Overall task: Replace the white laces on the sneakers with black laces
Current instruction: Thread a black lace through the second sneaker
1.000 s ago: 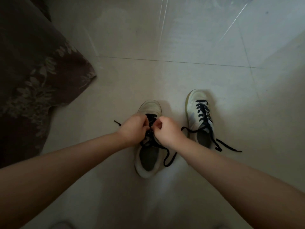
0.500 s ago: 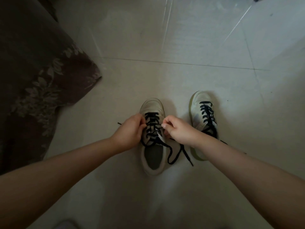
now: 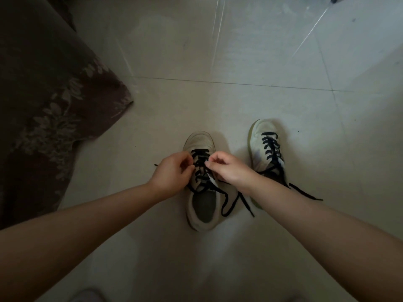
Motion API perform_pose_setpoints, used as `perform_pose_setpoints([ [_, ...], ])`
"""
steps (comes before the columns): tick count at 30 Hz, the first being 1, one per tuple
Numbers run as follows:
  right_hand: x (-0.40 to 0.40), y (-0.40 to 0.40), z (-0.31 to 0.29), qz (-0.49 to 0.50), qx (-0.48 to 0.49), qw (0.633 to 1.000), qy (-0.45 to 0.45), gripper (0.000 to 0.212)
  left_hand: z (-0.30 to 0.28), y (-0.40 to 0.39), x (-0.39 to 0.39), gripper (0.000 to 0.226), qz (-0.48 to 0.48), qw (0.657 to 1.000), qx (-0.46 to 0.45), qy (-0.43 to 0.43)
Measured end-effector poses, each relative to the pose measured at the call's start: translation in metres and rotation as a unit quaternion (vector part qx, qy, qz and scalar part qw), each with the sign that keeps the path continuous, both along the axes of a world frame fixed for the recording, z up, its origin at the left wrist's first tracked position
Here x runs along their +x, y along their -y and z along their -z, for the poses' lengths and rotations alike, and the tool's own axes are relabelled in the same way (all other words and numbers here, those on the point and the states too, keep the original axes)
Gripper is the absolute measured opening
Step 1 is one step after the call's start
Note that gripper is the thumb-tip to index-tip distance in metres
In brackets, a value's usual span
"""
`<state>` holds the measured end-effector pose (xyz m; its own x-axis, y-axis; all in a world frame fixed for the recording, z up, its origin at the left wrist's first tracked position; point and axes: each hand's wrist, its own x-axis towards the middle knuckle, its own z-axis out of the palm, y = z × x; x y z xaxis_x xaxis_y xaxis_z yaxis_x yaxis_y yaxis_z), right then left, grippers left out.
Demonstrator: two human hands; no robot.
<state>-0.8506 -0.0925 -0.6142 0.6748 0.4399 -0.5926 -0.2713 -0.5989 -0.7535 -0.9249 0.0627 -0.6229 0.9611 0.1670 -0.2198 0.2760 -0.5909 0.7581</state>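
- Head view: 2 sneakers stand toe-away on the tiled floor [image 3: 250, 62], the left sneaker [image 3: 201, 188] between the wrists, probably so both hands reach its eyelets evenly.
- The left hand [image 3: 172, 173] pinches the black lace [image 3: 201, 168] at the shoe's left edge; the right hand [image 3: 229, 171] has its fingers curled at the right edge, seemingly pinching a crossing to draw it snug, though contact is hard to confirm.
- That lace zigzags up the tongue, its loose ends trailing on the floor beside the heel.
- The right sneaker [image 3: 267, 149] is already black-laced, untied.
- A floral cloth [image 3: 50, 110] lies well apart at the left.
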Motion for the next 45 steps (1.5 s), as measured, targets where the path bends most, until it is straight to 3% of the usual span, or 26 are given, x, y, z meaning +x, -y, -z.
perform_pose_setpoints([
  [3,-0.002,0.011,0.001,0.093,0.092,0.981,-0.146,0.018,0.001,0.001,0.000,0.008,-0.002,1.000,-0.005,-0.022],
  [6,-0.004,0.014,-0.001,0.142,0.132,0.959,-0.205,0.017,0.004,0.001,-0.001,0.006,-0.001,0.999,-0.005,-0.035],
  [9,-0.005,0.012,-0.001,0.125,0.068,0.975,-0.173,0.011,0.004,0.002,-0.002,0.007,0.006,0.999,-0.010,-0.039],
  [12,-0.003,0.007,-0.004,0.001,-0.076,0.997,-0.020,0.015,0.003,0.003,-0.002,0.008,0.000,0.998,-0.044,-0.034],
  [14,-0.003,0.003,-0.004,-0.019,-0.083,0.995,0.049,0.017,0.001,0.004,-0.002,0.006,0.008,0.998,-0.054,-0.023],
  [16,-0.004,0.003,0.000,0.017,-0.045,0.998,0.031,0.015,0.004,0.004,-0.001,0.005,-0.013,0.997,-0.073,-0.027],
  [20,-0.005,0.011,0.005,0.133,0.059,0.982,-0.117,0.019,0.005,0.003,0.000,0.019,-0.076,0.976,-0.179,-0.096],
  [22,-0.006,0.013,0.004,0.124,0.046,0.986,-0.100,0.014,0.003,0.005,0.000,0.014,-0.044,0.989,-0.120,-0.076],
  [24,-0.009,0.015,0.002,0.072,-0.011,0.997,0.036,0.007,-0.003,0.007,-0.002,0.009,-0.006,0.999,-0.046,-0.012],
  [26,-0.013,0.019,-0.002,0.050,-0.022,0.980,0.193,0.014,-0.005,0.008,-0.005,0.012,0.023,0.999,0.009,0.042],
  [28,-0.015,0.019,-0.006,0.003,-0.029,0.960,0.278,0.008,-0.008,0.009,-0.007,0.008,0.037,0.996,0.067,0.047],
  [31,-0.017,0.016,-0.009,-0.061,-0.084,0.954,0.281,0.006,-0.009,0.013,-0.006,0.010,0.037,0.994,0.100,0.017],
  [37,-0.019,0.011,-0.017,-0.100,-0.120,0.950,0.269,0.009,-0.017,0.018,-0.002,0.017,0.070,0.984,0.166,-0.011],
  [45,-0.025,0.001,-0.020,-0.244,-0.257,0.874,0.332,0.028,-0.018,0.025,-0.001,0.027,0.127,0.961,0.242,-0.049],
])
